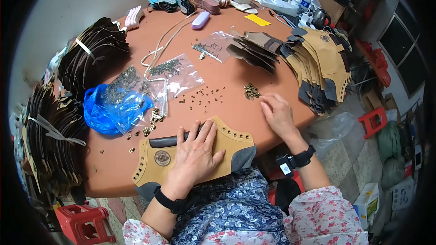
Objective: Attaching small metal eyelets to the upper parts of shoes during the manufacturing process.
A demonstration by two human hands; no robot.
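My left hand (pixel 196 153) lies flat, fingers outstretched, on a tan shoe upper (pixel 222 147) at the table's near edge. Along two edges of this piece run rows of metal eyelets. It has dark grey corner patches, a dark padded strip and a round dark emblem. To the right, my right hand (pixel 278 114) reaches to the edge of a small pile of brass-coloured metal fittings (pixel 251 91). Its thumb and forefinger are drawn together; whatever sits between them is too small to make out. More loose brass-coloured fittings (pixel 200 99) are scattered left of the pile.
Dark stacked shoe pieces (pixel 97 50) and a tied bundle (pixel 52 131) line the left side. A blue plastic bag (pixel 97 111) and clear bags of fittings (pixel 177 75) lie mid-left. Tan uppers (pixel 320 59) are stacked at right. Red stools (pixel 84 222) stand on the floor.
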